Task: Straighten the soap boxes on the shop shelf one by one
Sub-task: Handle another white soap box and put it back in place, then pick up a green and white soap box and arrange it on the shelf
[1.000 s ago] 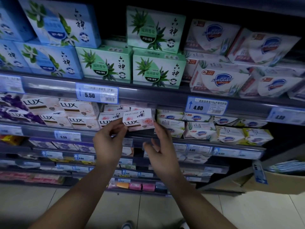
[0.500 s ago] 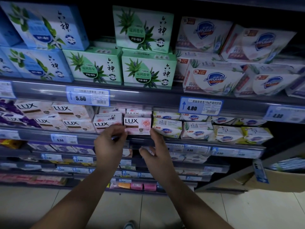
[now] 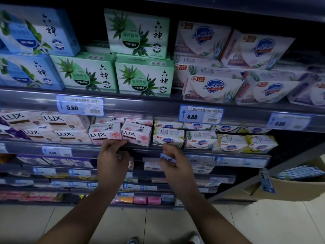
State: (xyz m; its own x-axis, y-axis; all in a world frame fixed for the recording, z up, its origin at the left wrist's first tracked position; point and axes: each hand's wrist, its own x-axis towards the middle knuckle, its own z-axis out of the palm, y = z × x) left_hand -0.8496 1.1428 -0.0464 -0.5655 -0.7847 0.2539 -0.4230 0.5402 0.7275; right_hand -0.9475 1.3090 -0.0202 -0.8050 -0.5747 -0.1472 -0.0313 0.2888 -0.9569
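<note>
1. Lower now, the right hand (image 3: 173, 160) is off the pink LUX box (image 3: 136, 135), loosely curled and empty.
2. Left hand (image 3: 112, 155) fingertips touch its lower edge.
3. It lies lengthwise along the shelf (image 3: 88, 149), slightly skewed.

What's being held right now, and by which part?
The left hand meets the right pink soap box at its lower left corner; a true grip or only a touch cannot be told. The right hand holds nothing.
</note>
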